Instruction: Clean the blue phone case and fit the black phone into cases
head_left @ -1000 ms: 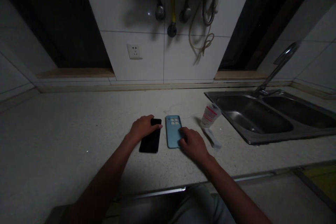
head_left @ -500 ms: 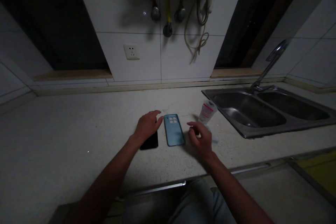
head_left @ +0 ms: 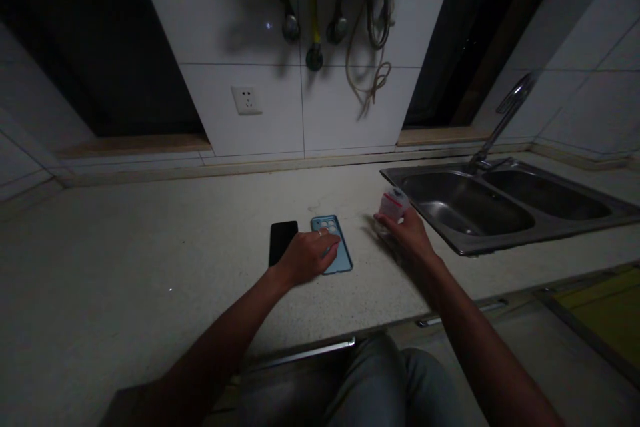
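On the countertop, a light blue phone case (head_left: 342, 260) lies flat with its camera cutouts at the far end. My left hand (head_left: 307, 257) is over the case's left side, fingers loosely bent and thumb a little apart; whether it touches the case I cannot tell. A black phone (head_left: 283, 240) lies left of the case, its near end partly covered by that hand. To the right, my right hand (head_left: 407, 230) is closed around a translucent plastic cup (head_left: 393, 205) with pink-red print. The fingers hide much of the cup's lower part.
A steel double sink (head_left: 465, 207) with a faucet (head_left: 505, 120) is set into the counter (head_left: 150, 240) at right. On the tiled wall are a socket (head_left: 247, 100), hoses and a tied cord (head_left: 373, 87). A metal handle (head_left: 310, 351) runs below the counter's front edge.
My left hand has moved right, from the phone to over the phone case, uncovering the phone's far end. My right hand has reached forward and taken hold of the cup.
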`<act>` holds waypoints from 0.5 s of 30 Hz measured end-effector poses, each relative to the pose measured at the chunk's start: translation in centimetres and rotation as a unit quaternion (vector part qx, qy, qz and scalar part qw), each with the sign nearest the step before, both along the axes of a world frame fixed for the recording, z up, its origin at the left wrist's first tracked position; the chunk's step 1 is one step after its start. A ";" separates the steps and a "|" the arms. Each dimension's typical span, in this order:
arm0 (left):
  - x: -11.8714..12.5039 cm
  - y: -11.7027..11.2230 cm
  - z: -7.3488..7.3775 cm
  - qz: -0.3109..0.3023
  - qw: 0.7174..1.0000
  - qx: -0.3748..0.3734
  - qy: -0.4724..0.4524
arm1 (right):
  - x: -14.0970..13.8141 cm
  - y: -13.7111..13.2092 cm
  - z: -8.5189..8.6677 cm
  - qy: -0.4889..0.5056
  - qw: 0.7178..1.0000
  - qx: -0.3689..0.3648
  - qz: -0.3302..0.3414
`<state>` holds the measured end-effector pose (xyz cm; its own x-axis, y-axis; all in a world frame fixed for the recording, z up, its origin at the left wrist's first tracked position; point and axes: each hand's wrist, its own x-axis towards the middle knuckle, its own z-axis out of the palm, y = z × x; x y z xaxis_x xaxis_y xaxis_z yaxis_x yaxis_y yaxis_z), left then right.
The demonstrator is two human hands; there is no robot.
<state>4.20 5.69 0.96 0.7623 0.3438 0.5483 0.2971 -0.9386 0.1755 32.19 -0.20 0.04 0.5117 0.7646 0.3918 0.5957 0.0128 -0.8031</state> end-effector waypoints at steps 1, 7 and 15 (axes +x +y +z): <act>0.1 0.0 -0.2 -0.010 1.000 0.012 -0.012 | 0.1 0.3 -0.2 0.018 1.000 -0.013 -0.004; 0.8 -0.8 -0.6 -0.037 0.996 -0.040 -0.073 | -0.5 1.1 0.2 0.219 0.970 0.095 0.032; 2.6 -2.6 -0.4 0.007 0.883 -0.422 -0.203 | -3.9 -0.5 0.5 0.457 0.854 0.087 0.232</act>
